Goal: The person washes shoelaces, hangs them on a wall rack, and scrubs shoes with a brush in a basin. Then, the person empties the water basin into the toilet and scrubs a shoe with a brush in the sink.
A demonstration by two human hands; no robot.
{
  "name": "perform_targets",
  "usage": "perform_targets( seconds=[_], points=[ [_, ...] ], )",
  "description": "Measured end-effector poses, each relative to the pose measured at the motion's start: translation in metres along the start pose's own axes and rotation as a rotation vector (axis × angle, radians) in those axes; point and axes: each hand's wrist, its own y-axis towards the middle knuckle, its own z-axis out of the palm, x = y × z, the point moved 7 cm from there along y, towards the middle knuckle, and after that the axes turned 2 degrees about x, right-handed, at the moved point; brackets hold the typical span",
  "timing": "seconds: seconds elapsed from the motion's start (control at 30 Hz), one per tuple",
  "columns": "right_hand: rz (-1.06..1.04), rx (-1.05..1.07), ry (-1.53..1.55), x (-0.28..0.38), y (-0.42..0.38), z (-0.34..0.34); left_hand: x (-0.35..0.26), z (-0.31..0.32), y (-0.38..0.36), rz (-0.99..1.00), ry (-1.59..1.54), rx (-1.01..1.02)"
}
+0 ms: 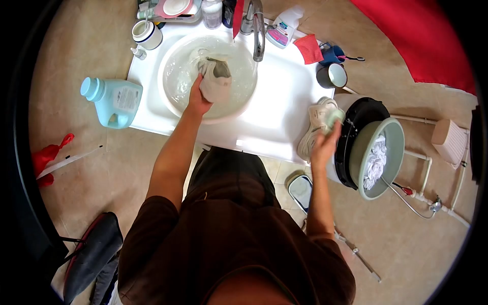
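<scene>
My left hand [199, 100] grips a light-coloured shoe [216, 86] by one end, over a round white basin [175, 99] of water that stands in the white sink [277, 122]. Part of the shoe reaches over the water. At the sink's right edge, my right hand [325, 147] has its fingers closed on a pale green object [334, 118], which is somewhat blurred. That object lies against a pair of whitish shoes [311, 133] resting on the sink's edge.
A blue jug [119, 101] stands left of the sink. Behind the basin are a faucet [258, 38], a spray bottle [285, 26] and a white jar [147, 35]. Right of the sink, a grey-green tub [397, 152] holds white cloth [376, 162]; a dark mug [331, 76] is near.
</scene>
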Motion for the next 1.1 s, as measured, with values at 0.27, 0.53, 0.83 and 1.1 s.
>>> perform_targets(
  seconds=[0.27, 0.53, 0.83, 1.1],
  points=[
    [-0.545, 0.676, -0.248, 0.188, -0.023, 0.185, 0.012, 0.02, 0.008, -0.018, -0.06, 0.057],
    [-0.518, 0.862, -0.163, 0.185, 0.018, 0.298, 0.004, 0.002, -0.006, 0.095, 0.149, -0.078],
    [-0.661, 0.61, -0.213, 0.211, -0.05, 0.229, -0.021, -0.036, -0.005, -0.144, 0.125, -0.276],
    [-0.454, 0.52, -0.099, 0.21, -0.009, 0.294, -0.053, -0.067, 0.01, -0.211, 0.403, -0.341]
  ],
)
